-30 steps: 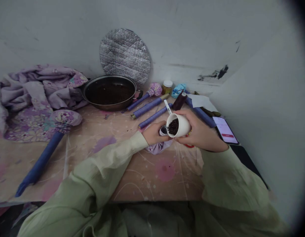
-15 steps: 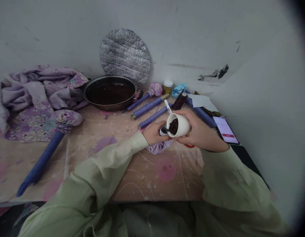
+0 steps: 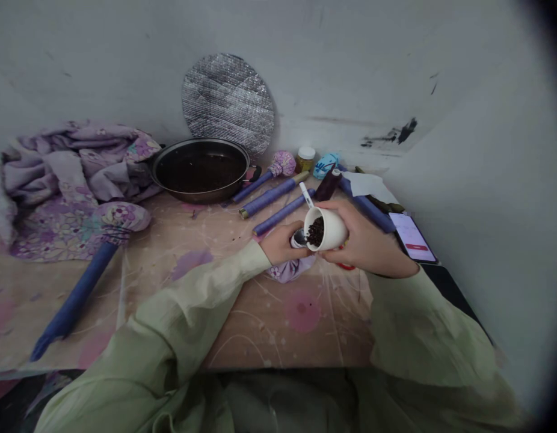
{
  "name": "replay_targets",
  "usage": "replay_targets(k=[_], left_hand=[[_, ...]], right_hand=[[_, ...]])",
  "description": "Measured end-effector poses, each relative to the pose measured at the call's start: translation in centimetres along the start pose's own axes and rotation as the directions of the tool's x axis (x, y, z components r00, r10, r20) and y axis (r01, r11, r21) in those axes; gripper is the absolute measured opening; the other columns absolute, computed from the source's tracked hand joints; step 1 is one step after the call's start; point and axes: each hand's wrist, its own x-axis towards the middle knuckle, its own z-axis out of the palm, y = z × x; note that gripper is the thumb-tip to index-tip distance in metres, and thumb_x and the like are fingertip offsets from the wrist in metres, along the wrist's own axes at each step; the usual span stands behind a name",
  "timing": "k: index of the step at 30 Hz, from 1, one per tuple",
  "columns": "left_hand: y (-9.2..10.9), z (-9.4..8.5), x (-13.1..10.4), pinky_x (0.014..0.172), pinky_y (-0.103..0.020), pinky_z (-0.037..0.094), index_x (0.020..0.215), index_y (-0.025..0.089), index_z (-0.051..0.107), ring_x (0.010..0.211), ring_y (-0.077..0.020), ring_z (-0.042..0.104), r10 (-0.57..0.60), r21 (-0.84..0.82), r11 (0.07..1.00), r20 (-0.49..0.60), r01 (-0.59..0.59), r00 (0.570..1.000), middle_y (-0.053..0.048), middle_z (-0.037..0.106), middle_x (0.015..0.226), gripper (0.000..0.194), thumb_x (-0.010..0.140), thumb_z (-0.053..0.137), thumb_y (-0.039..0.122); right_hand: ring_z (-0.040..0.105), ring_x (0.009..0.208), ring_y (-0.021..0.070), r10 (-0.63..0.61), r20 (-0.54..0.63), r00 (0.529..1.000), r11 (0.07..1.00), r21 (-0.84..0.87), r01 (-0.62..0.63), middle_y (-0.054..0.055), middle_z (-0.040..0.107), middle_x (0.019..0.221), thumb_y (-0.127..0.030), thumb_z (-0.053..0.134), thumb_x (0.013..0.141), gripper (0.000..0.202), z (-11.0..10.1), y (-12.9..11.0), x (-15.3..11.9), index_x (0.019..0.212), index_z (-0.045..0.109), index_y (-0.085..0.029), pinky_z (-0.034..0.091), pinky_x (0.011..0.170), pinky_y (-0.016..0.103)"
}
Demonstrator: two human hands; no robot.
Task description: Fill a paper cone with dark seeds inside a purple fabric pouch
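Note:
My right hand [image 3: 362, 237] is wrapped round a white cup [image 3: 335, 230], tilted on its side with its mouth facing left. Dark brown bits [image 3: 315, 231] lie inside, near the rim. My left hand [image 3: 283, 243] grips a small container [image 3: 299, 238] whose opening is right beside the cup's rim; its shape is partly hidden by my fingers. Under my hands is a piece of purple floral cloth [image 3: 285, 272], and something red shows below my right hand. Just behind the cup lies a white marker-like stick [image 3: 306, 195].
A dark pan [image 3: 201, 195] and floral cloth [image 3: 53, 231] are at the left back. Several blue-wrapped sticks [image 3: 285, 211], a lidded jar [image 3: 305, 160] and a dark thread spool [image 3: 327, 185] stand or lie behind my hands. A phone [image 3: 414, 237] is at the right.
The dark bits in the cup have shifted slightly toward its rim. Both hands stay in nearly the same place.

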Motion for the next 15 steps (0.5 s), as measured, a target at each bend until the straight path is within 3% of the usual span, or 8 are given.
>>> replay_targets(k=[10,15], left_hand=[[-0.07,-0.04,0.05,0.076,-0.034,0.049,0.100,0.012,0.056,0.083,-0.0213,0.062,0.011,-0.009,1.000,0.016,-0.011,1.000,-0.008,0.066,0.093,0.042,0.071,0.068,0.039],[-0.15,0.02,0.04,0.076,-0.034,0.049,0.097,0.013,0.056,0.082,-0.0206,0.061,0.017,-0.005,1.000,0.003,-0.017,1.000,-0.006,0.066,0.091,0.039,0.070,0.068,0.039]], right_hand=[[0.058,0.100,0.0295,0.009,0.009,1.000,1.000,0.010,-0.009,0.010,0.052,0.117,-0.021,0.069,0.064,0.062,-0.08,-0.14,-0.08,0.121,0.045,-0.024,0.052,0.076,0.042],[0.057,0.103,0.0301,0.005,0.004,1.000,1.000,-0.002,-0.005,0.009,0.052,0.117,-0.021,0.069,0.064,0.063,-0.02,0.01,-0.07,0.121,0.044,-0.025,0.051,0.080,0.044]])
